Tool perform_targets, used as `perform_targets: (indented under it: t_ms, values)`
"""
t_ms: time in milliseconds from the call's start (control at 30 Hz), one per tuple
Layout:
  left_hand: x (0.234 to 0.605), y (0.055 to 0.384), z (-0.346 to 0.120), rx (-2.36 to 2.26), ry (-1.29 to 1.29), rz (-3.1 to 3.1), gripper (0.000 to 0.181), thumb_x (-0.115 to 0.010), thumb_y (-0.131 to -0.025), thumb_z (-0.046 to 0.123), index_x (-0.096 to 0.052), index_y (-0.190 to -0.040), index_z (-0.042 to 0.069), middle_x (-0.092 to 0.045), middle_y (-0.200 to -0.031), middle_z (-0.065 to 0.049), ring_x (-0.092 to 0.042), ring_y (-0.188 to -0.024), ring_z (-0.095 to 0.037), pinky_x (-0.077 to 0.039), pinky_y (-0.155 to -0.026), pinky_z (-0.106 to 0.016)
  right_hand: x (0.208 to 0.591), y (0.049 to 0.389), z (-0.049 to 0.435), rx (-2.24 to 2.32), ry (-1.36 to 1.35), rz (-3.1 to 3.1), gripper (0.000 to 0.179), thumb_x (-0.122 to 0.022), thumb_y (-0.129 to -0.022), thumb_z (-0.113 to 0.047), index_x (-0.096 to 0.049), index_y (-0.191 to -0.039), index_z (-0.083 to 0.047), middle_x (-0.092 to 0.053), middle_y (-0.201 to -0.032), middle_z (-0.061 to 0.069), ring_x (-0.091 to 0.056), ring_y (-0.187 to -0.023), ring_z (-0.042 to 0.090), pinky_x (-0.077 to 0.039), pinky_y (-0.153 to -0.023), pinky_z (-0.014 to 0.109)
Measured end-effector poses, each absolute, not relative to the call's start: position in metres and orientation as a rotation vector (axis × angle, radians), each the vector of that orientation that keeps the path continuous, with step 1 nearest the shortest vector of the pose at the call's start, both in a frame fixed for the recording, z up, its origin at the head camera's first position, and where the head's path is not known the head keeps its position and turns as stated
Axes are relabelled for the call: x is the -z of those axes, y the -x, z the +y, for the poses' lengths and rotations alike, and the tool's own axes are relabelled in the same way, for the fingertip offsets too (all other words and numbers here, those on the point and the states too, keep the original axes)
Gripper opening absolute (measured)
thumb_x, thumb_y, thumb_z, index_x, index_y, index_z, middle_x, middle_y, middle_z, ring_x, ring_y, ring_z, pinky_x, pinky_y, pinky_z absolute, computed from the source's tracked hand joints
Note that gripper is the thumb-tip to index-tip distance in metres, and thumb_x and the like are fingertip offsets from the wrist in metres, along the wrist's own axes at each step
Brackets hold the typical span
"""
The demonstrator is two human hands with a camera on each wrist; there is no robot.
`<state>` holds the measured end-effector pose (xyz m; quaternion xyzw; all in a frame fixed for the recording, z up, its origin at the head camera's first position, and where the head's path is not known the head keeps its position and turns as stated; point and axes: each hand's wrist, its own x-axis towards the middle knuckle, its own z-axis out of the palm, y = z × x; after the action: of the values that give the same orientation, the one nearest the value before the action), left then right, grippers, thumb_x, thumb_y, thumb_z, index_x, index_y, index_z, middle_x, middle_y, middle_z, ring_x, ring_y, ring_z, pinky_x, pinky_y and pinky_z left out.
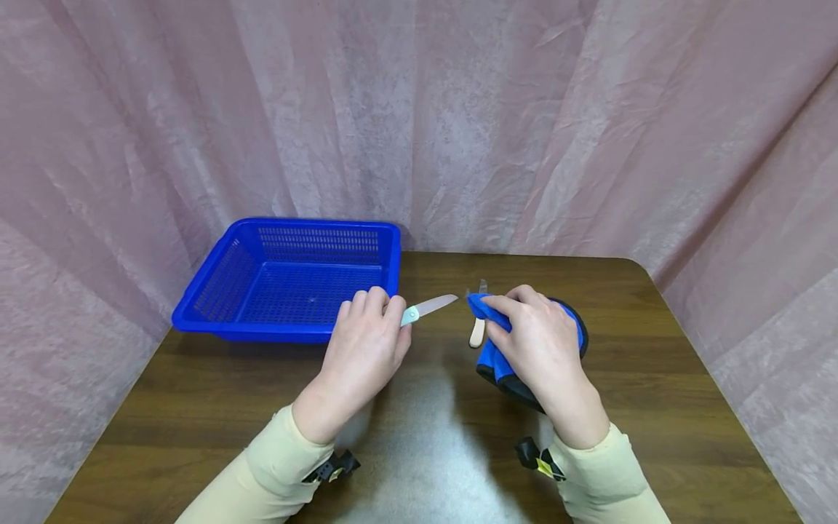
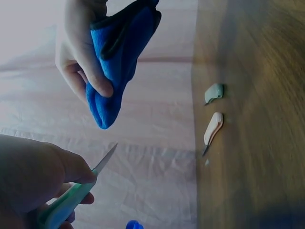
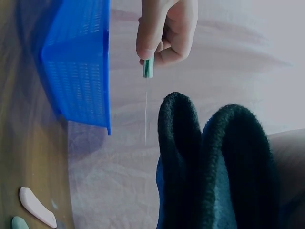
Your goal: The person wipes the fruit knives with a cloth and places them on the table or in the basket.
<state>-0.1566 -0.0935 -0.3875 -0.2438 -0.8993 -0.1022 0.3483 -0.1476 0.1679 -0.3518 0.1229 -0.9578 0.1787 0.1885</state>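
Observation:
My left hand [image 1: 366,335] grips a small knife by its mint-green handle [image 2: 66,205], and the bare blade [image 1: 437,304] points to the right. Held in my right hand [image 1: 540,335] is a folded blue cloth [image 2: 112,71] with black edging, pinched near one end between thumb and fingers. The knife tip and the cloth are a short gap apart. Beyond the cloth, on the table, lies a knife with a cream handle [image 1: 477,333]. Beside it sits a second green-handled knife [image 2: 214,92], hidden in the head view mostly behind the cloth and right hand.
A blue plastic basket [image 1: 262,338] with slotted walls stands on the left of the wooden table [image 1: 655,364], just behind my left hand. A pink curtain [image 1: 419,124] hangs behind the table and along its sides.

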Motion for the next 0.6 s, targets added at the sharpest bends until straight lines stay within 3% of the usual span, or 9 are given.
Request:
perform_targets:
  t_ms: [333, 600]
  values:
    - [0.38, 0.16, -0.107, 0.254, 0.635, -2.359, 0.027, -0.084, -0.092, 0.014, -0.058, -0.089, 0.006, -0.049, -0.079, -0.008, -0.048, -0.067, -0.034, -0.035, -0.059, -0.042, 0.351, 0.145, 0.162, -0.52, -0.416, -2.674, 0.033, -0.085, -0.095, -0.014, -0.085, -0.127, -0.022, -0.074, -0.11, 0.007, -0.072, -0.092, 0.031, -0.057, -0.078, 0.05]
    - [0.374, 0.165, -0.12, 0.236, 0.581, -2.424, 0.028, -0.083, -0.095, 0.019, -0.059, -0.089, 0.007, -0.053, -0.079, -0.009, -0.055, -0.071, -0.037, -0.042, -0.064, -0.05, 0.352, 0.142, 0.154, -0.535, -0.502, -2.657, 0.031, -0.085, -0.092, -0.015, -0.086, -0.122, -0.022, -0.075, -0.109, 0.004, -0.072, -0.094, 0.028, -0.057, -0.08, 0.047]
